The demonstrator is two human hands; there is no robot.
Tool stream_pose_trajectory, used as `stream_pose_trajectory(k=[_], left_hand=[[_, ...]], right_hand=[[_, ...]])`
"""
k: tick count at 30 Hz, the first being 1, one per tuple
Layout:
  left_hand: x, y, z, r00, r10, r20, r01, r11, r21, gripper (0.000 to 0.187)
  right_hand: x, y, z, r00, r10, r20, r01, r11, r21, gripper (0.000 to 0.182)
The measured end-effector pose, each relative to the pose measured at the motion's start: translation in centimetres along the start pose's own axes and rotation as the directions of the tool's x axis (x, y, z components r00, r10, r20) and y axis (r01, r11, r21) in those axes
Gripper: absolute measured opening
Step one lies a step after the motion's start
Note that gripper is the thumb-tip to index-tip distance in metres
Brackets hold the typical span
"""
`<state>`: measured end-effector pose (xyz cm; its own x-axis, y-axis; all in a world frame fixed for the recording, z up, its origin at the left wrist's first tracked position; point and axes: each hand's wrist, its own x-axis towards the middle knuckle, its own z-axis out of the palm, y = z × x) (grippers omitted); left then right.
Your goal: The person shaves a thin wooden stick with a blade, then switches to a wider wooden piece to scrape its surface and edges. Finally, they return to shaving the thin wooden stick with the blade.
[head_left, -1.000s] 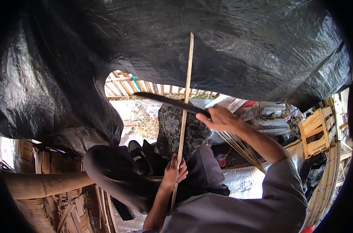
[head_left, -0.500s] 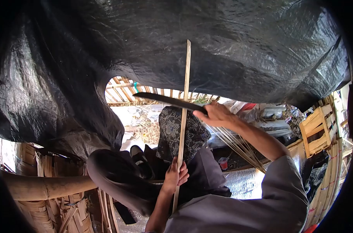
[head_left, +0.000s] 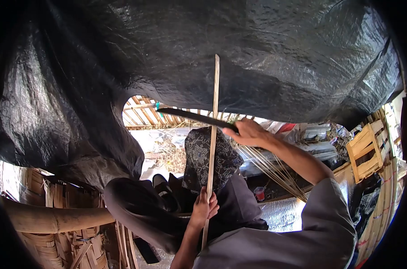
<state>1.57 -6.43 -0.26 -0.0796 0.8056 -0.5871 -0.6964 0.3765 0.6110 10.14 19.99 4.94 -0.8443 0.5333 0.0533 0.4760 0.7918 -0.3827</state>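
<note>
Knife (head_left: 192,117) gripped in our right hand (head_left: 249,133), blade crossing bamboo strip (head_left: 214,134) | left hand (head_left: 204,207) clenched round strip, upright over our knee (head_left: 136,201) | strip top sat lower against tarp (head_left: 257,54) than a second earlier: shaving advanced

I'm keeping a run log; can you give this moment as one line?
left hand: grips bamboo strip upright | right hand: holds dark blade across strip | overhead: black tarp
</note>
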Motion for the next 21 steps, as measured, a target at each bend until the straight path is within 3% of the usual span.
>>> stream_pose_trajectory(k=[1, 5, 7, 8, 10, 12, 14, 16, 17, 18, 20, 21], left_hand=[[0.0, -0.1, -0.2, 1.0, -0.016, 0.018, 0.016, 1.0, -0.014, 0.048], [-0.1, -0.4, 0.0, 1.0, -0.004, -0.026, 0.006, 0.999, 0.045, 0.049], [-0.2, -0.4, -0.1, 0.999, -0.001, -0.044, 0.004, 0.997, 0.078, 0.049], [-0.2, -0.6, -0.2, 0.999, -0.005, -0.046, 0.009, 0.997, 0.079, 0.049], [-0.1, -0.9, -0.4, 0.996, -0.004, -0.084, 0.012, 0.996, 0.087, 0.05], [-0.5, -0.6, 0.2, 0.997, 0.004, -0.077, 0.001, 0.998, 0.064, 0.049], [-0.6, -0.1, 0.1, 0.998, 0.021, -0.065, -0.018, 0.999, 0.049, 0.048], [-0.5, -0.3, -0.3, 0.999, -0.032, 0.021, 0.033, 0.999, -0.032, 0.048], [-0.4, -0.6, -0.4, 1.0, -0.01, -0.011, 0.011, 1.0, 0.015, 0.048], [-0.3, -0.6, -0.4, 1.0, -0.009, -0.013, 0.009, 1.0, 0.015, 0.048], [-0.5, -0.8, -0.3, 0.998, -0.009, -0.061, 0.014, 0.997, 0.081, 0.048], [-0.6, -1.0, -0.3, 0.998, -0.015, -0.066, 0.021, 0.996, 0.082, 0.048]], right_hand=[[-0.5, -0.3, -0.2, 0.979, 0.071, 0.19, -0.078, 0.996, 0.032, 0.064], [-2.9, -2.7, 0.7, 0.94, 0.001, 0.341, 0.01, 1.0, -0.029, 0.054], [-3.5, -3.3, 0.5, 0.938, -0.266, 0.223, 0.324, 0.9, -0.29, 0.057], [-3.0, -2.7, 0.7, 0.946, -0.212, 0.245, 0.275, 0.925, -0.261, 0.059], [-1.2, 0.2, 1.1, 0.979, -0.204, 0.01, 0.204, 0.971, -0.126, 0.065], [1.0, 2.6, 0.6, 0.974, 0.176, 0.141, -0.179, 0.984, 0.015, 0.067], [0.2, 1.5, 0.4, 0.992, 0.076, 0.098, -0.083, 0.994, 0.072, 0.067], [-0.4, 0.7, 0.5, 0.981, 0.088, 0.172, -0.092, 0.996, 0.015, 0.067], [-1.0, 0.7, 1.2, 0.988, 0.032, 0.151, -0.041, 0.998, 0.055, 0.067], [-1.7, -1.3, -0.1, 0.962, 0.065, 0.267, -0.068, 0.998, 0.0, 0.056], [-2.9, -1.7, 1.4, 0.972, -0.195, 0.132, 0.213, 0.967, -0.142, 0.056], [-3.2, -1.9, 1.2, 0.96, -0.212, 0.183, 0.255, 0.932, -0.257, 0.056]])
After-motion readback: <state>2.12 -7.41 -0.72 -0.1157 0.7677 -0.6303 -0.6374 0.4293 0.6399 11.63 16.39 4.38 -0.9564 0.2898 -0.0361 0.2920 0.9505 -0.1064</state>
